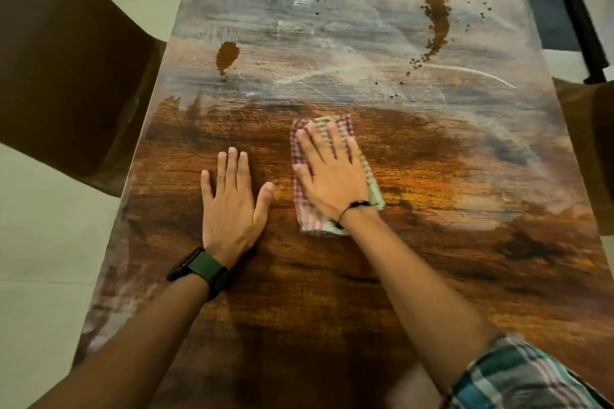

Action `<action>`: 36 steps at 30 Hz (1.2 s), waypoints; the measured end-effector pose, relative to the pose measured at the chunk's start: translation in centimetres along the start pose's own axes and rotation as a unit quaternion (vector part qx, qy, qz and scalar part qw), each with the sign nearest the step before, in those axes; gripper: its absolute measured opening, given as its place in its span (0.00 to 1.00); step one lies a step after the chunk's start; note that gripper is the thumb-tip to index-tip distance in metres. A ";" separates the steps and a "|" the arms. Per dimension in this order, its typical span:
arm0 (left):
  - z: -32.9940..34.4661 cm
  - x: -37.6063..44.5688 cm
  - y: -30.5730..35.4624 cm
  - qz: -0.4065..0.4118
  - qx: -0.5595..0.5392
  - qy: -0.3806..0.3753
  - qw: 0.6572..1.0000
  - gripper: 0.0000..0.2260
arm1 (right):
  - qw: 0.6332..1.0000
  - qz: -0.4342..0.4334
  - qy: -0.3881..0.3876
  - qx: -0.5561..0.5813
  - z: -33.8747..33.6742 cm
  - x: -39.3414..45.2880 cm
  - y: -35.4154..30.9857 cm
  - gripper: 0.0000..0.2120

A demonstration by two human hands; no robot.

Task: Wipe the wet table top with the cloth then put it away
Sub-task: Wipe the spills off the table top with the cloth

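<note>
A folded red-and-white checked cloth (307, 212) lies flat on the wooden table top (432, 183), near the middle. My right hand (329, 173) presses down on the cloth with straight, spread fingers. My left hand (232, 202) rests flat on the bare wood just left of the cloth, fingers straight. The near half of the table looks dark and wiped. The far half is pale and streaky, with water puddles (437, 23) and droplets (227, 55) on it.
A brown chair (66, 70) stands at the table's left side and another chair (588, 149) at the right edge. A black metal frame (574, 7) rises at the far right. Pale floor shows on both sides.
</note>
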State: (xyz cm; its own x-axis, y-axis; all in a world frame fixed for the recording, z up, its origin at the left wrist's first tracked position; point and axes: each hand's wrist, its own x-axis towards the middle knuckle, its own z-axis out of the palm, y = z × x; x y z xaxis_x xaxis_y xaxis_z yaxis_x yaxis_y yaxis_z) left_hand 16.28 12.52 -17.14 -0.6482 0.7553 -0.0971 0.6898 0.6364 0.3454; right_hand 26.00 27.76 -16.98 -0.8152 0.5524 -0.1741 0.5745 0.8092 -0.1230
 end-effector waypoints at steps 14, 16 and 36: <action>5.8 2.9 18.4 0.169 -0.090 -0.069 0.979 0.35 | 0.979 0.201 0.041 0.020 0.4 -10.1 11.6 0.31; 6.5 3.4 20.3 0.189 -0.082 -0.077 0.975 0.35 | 0.981 0.188 0.048 0.016 1.2 -14.8 10.5 0.30; 7.6 3.5 21.5 0.291 0.039 -0.080 0.953 0.27 | 0.978 0.204 0.047 0.008 0.7 -16.3 16.5 0.30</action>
State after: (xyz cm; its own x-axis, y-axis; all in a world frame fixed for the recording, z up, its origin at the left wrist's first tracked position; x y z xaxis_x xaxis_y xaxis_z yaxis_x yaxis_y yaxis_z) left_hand 31.30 30.03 -17.10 -0.0963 0.9939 -0.0541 0.9433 0.1085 0.3138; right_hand 48.87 31.96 -16.90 -0.5198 0.8458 -0.1206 0.8543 0.5138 -0.0783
